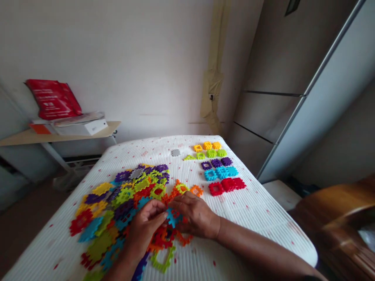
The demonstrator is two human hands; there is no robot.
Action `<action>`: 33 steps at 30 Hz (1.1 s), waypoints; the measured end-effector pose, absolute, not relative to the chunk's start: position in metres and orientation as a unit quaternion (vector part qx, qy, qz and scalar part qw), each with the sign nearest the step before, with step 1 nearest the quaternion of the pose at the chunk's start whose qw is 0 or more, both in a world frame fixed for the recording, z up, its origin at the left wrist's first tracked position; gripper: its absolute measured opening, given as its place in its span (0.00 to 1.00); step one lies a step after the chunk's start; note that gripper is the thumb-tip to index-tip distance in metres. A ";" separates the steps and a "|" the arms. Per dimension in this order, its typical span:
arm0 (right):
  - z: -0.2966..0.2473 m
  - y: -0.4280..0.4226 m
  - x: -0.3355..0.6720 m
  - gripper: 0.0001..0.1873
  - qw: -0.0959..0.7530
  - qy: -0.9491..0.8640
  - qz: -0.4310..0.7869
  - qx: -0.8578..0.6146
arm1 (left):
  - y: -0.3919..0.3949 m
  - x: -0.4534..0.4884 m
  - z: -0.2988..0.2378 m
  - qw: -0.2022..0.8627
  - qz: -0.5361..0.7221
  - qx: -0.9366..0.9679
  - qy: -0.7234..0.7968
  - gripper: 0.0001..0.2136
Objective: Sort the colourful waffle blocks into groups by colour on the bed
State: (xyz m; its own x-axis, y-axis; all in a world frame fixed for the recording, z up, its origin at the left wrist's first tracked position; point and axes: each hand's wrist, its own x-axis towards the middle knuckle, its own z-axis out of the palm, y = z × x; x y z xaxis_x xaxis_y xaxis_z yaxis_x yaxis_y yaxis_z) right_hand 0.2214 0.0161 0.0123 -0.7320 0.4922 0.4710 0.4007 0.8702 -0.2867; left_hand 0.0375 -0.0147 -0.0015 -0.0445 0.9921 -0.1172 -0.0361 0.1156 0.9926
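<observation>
A light blue interlocking plastic tile (172, 217) with notched edges is between my two hands, above a mixed pile of tiles. My left hand (146, 222) pinches its left side between thumb and fingers. My right hand (195, 214) curls round its right side, partly covering it. Below them lie red and orange tiles (159, 236) and a lime green square frame (163, 259). Left of my hands spreads the rest of the pile, with purple, green, yellow, red and blue tiles (93, 226).
Stacks sorted by colour stand at the table's right: yellow (208, 145), green (211, 153), purple (216, 163), blue (222, 172) and red (233, 184). One grey tile (175, 152) lies apart near the back. A side table (26, 137) holds a red bag (54, 99). A wooden chair (345, 210) stands right.
</observation>
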 end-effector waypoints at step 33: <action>0.018 0.166 0.388 0.28 0.088 -0.871 0.062 -0.479 | -0.016 0.018 0.000 0.353 0.570 0.467 0.577 0.12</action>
State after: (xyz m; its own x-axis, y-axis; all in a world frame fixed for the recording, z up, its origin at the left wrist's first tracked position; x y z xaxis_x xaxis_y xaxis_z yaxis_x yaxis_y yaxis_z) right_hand 0.3880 0.1658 0.0183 -0.5248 0.8460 0.0947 0.8242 0.5327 -0.1921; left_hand 0.0176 -0.0157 -0.0004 -0.3151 0.9407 0.1257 0.1363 -0.0863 0.9869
